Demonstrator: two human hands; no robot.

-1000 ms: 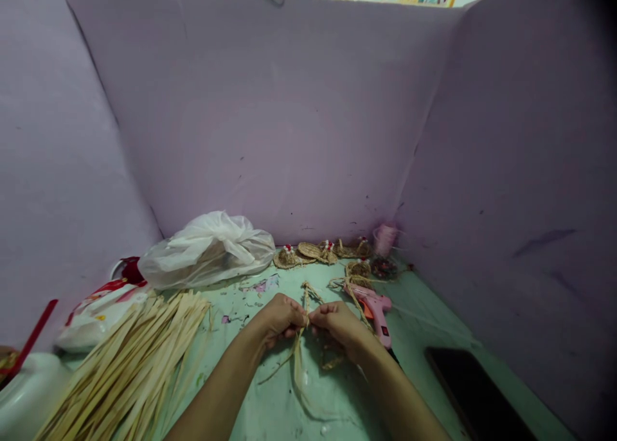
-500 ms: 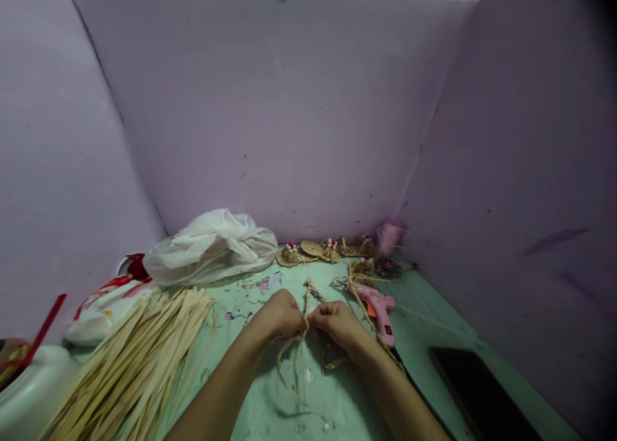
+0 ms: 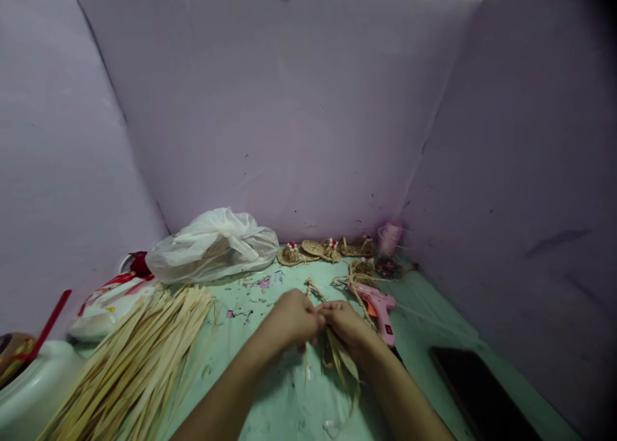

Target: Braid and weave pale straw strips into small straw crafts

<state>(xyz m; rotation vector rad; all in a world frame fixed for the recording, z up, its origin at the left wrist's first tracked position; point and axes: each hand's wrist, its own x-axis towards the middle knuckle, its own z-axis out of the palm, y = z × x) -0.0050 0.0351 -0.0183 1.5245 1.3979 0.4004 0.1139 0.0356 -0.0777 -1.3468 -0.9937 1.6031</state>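
Observation:
Close together over the middle of the green table, my left hand (image 3: 295, 319) and my right hand (image 3: 341, 320) both pinch a braided straw cord (image 3: 315, 290). Its finished braid runs up from my fingers and bends over on the table. Loose straw strands (image 3: 343, 357) hang below the right hand toward me. My fingertips meet and hide the spot where the strands cross. Just right of the right hand lies a pink glue gun (image 3: 378, 305) with straw cord draped over it.
Straw strips (image 3: 139, 357) lie in a bundle at left, before a white plastic bag (image 3: 216, 245). Small woven straw slippers (image 3: 332, 249) line the back, beside pink thread (image 3: 389, 236). A dark phone (image 3: 477, 389) lies at right, a white container (image 3: 38, 380) at left. Purple panels surround the table.
My left hand has moved right and now meets the right hand. The loose strands have swung from below the left hand to below the right.

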